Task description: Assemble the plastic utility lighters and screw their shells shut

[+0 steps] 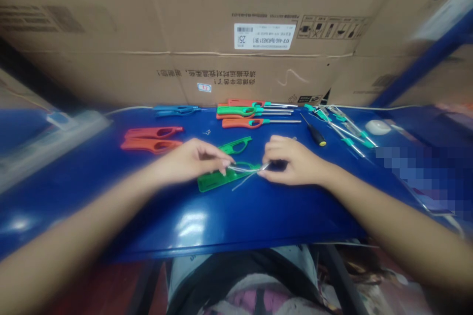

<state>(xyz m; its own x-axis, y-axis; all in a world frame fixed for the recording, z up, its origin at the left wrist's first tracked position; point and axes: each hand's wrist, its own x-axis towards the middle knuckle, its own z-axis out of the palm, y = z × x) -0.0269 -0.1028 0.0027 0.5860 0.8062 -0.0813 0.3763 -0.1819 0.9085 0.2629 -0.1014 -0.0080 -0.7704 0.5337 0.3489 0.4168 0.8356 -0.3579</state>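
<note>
My left hand (201,160) pinches one end of some thin pale wires (242,170) above the table. Opposite it, my right hand (291,161) is closed on the other end, where a short silvery piece shows at the fingertips and something dark sits in the palm. One loose wire end hangs down to the left from the right fingers. Directly beneath the wires lies a green lighter shell half (210,181), partly covered by my left fingers. A second green shell half (236,145) rests just behind it.
Red-orange shell halves (151,145) and blue ones (175,110) lie left. Long-necked lighters (242,123) line the back. A screwdriver (316,134), metal-tube lighter parts (345,130) and a white mouse-like object (378,127) are right. Cardboard (185,24) stands behind the blue table (236,226).
</note>
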